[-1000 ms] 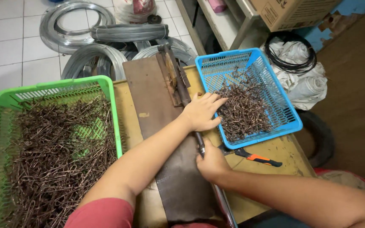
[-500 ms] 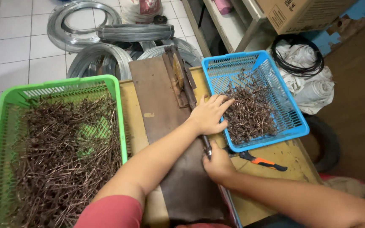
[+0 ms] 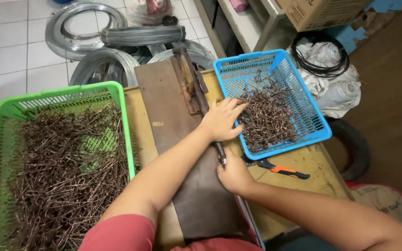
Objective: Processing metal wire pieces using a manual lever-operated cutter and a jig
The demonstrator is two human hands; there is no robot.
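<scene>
left hand (image 3: pixel 222 120) spread flat, fingertips on bent wire pieces (image 3: pixel 266 122) in blue basket (image 3: pixel 316 122). right hand (image 3: pixel 232 174) closed around lever bar (image 3: pixel 219 151) on brown board (image 3: pixel 173 116). risk: loose ends pricking fingers; bar pinching if lowered carelessly.

Workshop: wire coils (image 3: pixel 77 28), lever cutter (image 3: pixel 196 88), basketed hooks (image 3: pixel 266 118)

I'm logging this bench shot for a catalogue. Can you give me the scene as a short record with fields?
Left hand: flat on the blue basket rim, fingers on the bent wire pieces
Right hand: gripping the metal lever bar
Work surface: brown board on a wooden table
Green basket: full of brown wire pieces
Beside blue basket: orange-handled tool
Floor: wire coils
</scene>
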